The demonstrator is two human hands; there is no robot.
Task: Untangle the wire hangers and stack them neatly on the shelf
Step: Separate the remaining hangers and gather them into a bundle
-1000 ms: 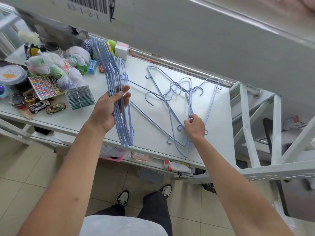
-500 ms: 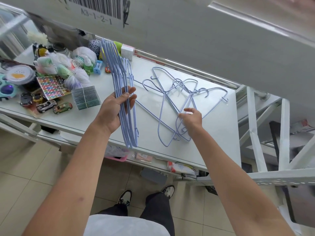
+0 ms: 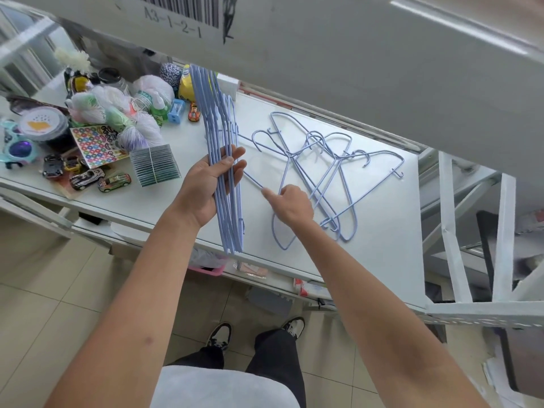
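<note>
While the left hand [image 3: 203, 189] grips a bunch of hangers [image 3: 219, 160] above the shelf [image 3: 379, 254], the right hand [image 3: 290, 204] pinches one wire of the tangled hangers [image 3: 329, 178] lying there.

The right hand [image 3: 291, 206] covers the wires it meets in the tangled hangers [image 3: 323, 178]; its grip there cannot be told.

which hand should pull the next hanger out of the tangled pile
Right. The right hand already touches the tangled hangers, while the left hand grips the sorted bundle.
</note>
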